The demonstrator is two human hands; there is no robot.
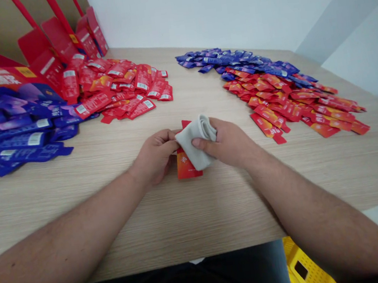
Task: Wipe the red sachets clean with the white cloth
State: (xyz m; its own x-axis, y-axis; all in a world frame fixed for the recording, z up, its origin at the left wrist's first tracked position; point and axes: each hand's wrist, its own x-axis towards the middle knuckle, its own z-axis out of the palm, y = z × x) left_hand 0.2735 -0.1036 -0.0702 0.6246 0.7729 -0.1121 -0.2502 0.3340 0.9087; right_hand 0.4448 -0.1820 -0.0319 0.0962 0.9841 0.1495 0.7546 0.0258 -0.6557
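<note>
In the middle of the table, my right hand [225, 141] grips a folded pale grey cloth [196, 143], its thumb lying across the front. Under and behind the cloth is a red-orange packet [188, 167] with white lettering; its upper part is mostly covered. My left hand [158, 157] pinches at the left edge of the packet, thumb and forefinger together, right beside the cloth's corner. The cloth lies against the packet's face. Part of the left fingers is hidden behind the packet.
Red packets [126, 87] with barcodes and blue packets [17, 131] are heaped at left, near red cartons [57, 40]. At right lie more blue packets [240, 58] and red-orange packets [284, 101]. A yellow plastic crate [308, 267] stands below the table's front edge.
</note>
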